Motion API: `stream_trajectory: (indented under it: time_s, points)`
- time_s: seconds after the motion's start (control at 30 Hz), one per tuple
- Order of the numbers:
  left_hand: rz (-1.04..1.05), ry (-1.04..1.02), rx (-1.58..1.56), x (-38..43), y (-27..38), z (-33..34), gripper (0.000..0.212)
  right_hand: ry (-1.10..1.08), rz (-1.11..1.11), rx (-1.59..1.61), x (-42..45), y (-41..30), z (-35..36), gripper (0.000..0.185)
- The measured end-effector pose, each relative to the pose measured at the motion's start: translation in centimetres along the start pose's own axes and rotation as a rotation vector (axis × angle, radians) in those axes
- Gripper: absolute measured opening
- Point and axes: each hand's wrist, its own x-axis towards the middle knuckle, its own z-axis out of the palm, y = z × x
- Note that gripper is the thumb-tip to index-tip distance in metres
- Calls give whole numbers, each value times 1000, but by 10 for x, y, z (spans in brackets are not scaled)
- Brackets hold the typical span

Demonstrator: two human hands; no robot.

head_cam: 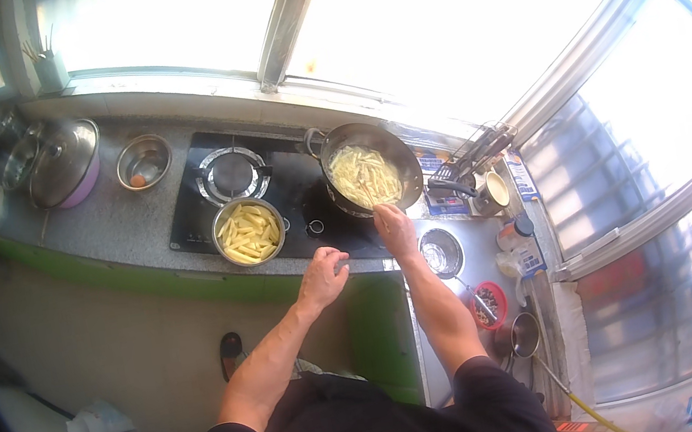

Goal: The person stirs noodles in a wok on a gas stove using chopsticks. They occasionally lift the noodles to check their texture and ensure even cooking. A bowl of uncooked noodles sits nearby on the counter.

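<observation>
My right hand (396,230) grips thin wooden chopsticks (369,193), their tips down among potato strips (365,172) that lie in bubbling oil. A dark wok (407,165) on the right burner holds these strips. Over the counter's front edge hovers my left hand (323,278), fingers loosely bent and thumb apart, with nothing seen in it. Left of that hand, a steel bowl (220,249) full of pale yellow potato strips (249,232) sits at the front of the black glass gas hob (192,221).
A steel bowl (143,154) and a lidded purple pot (84,184) stand on the left counter. To the right are a foil-like silver strainer or pan (441,254), a red bowl (500,300), a wire rack (478,147) with utensils and a cream-lined cup (497,190). Windows border the counter.
</observation>
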Motion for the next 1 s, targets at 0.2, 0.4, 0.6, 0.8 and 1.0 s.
stream_trajectory:
  time_s: [0.2, 0.4, 0.6, 0.8, 1.0]
  points:
    - [-38, 2, -31, -1, 4, -1, 27, 204, 95, -22, -3, -1, -11, 17]
    - [-37, -13, -6, -2, 6, 1, 27, 78, 79, 11, -3, 19, 4, 18]
    - [-11, 3, -20, 1, 2, 5, 27, 137, 118, -1, 3, 3, -2, 18]
    - [-4, 15, -23, 6, -4, 9, 27, 133, 177, -125, -12, 21, -2, 17]
    - [-18, -26, -35, 8, 8, 10, 27, 127, 148, -93, -12, 12, -5, 17]
